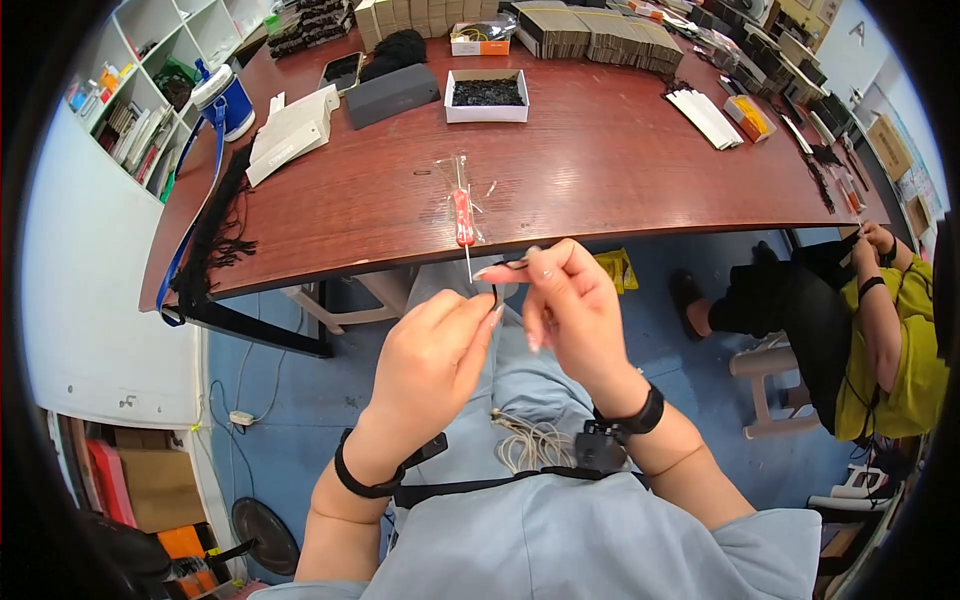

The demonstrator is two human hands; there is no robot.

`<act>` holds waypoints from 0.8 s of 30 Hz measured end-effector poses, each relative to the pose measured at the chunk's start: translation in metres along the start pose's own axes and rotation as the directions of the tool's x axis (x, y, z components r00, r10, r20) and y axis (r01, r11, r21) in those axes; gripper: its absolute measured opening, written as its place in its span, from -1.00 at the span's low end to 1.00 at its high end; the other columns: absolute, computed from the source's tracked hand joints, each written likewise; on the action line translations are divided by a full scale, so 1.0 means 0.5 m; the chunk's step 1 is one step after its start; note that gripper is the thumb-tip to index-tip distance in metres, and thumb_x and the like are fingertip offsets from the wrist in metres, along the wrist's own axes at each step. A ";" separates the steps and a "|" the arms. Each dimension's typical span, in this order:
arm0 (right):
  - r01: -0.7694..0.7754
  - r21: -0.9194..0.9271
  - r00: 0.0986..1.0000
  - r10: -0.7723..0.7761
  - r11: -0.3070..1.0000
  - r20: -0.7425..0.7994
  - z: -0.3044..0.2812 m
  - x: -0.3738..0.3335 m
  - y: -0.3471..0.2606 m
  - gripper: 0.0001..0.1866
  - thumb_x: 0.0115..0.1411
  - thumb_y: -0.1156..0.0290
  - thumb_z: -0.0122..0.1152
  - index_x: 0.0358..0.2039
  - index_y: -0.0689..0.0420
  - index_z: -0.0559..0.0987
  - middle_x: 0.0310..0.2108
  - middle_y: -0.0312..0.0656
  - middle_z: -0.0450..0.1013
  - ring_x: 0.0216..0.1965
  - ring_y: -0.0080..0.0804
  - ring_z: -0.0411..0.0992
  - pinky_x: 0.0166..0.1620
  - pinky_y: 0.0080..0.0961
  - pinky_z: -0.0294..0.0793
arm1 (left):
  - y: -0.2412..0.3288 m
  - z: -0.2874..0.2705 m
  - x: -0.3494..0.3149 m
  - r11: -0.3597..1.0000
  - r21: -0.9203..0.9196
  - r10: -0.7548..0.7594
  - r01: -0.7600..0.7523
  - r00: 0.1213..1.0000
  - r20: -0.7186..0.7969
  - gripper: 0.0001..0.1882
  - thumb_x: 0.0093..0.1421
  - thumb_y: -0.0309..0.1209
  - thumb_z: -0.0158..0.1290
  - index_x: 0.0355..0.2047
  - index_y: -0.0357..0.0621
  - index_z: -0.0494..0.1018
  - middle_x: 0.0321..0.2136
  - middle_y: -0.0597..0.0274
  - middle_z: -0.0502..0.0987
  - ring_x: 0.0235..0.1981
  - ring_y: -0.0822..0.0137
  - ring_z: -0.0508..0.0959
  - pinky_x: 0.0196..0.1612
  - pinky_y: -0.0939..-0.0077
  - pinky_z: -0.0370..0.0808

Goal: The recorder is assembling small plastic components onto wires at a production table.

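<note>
A thin black cord (495, 291) runs between my hands, just in front of the table edge. My left hand (430, 345) is closed, thumb and fingers pinching the cord's lower part. My right hand (572, 305) pinches its upper part between thumb and forefinger; the other fingers are curled loosely. Just beyond my fingertips, a red-handled tool (463, 215) is fixed to the tabletop with clear tape. Its thin metal shaft (468, 262) sticks out over the edge towards me; the tip's shape is too small to make out.
On the table (370, 185) stand a white box of small black pieces (487, 98), a dark grey box (393, 96) and stacked cardboard pieces (600, 40). Black cords (215, 235) hang over the left edge by a blue jug (225, 105). A co-worker (890, 340) sits at right.
</note>
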State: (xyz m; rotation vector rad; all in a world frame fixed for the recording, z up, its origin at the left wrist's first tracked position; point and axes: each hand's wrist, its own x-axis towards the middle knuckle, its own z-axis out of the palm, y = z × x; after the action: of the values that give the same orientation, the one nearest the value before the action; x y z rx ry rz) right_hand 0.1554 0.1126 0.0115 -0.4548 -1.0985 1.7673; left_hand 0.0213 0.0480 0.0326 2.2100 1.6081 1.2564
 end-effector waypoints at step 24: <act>-0.136 -0.100 0.953 0.158 0.986 0.259 -0.010 0.004 -0.051 -0.88 0.08 0.44 0.05 -0.49 0.22 0.41 -0.62 -0.33 0.37 -0.63 -0.74 0.26 -0.56 -0.80 0.29 | -0.026 -0.014 0.023 0.108 -0.743 -0.238 0.661 0.742 0.626 -0.85 0.04 -0.54 -0.05 -0.34 -0.27 0.35 -0.69 0.49 0.27 -0.74 0.72 0.11 -0.70 0.81 0.00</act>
State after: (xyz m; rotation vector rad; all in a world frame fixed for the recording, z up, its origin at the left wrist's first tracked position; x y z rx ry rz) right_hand 0.1717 0.1196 0.0304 -0.3622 -1.3577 1.9617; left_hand 0.0081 0.0606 0.0361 0.8862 0.7894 1.0319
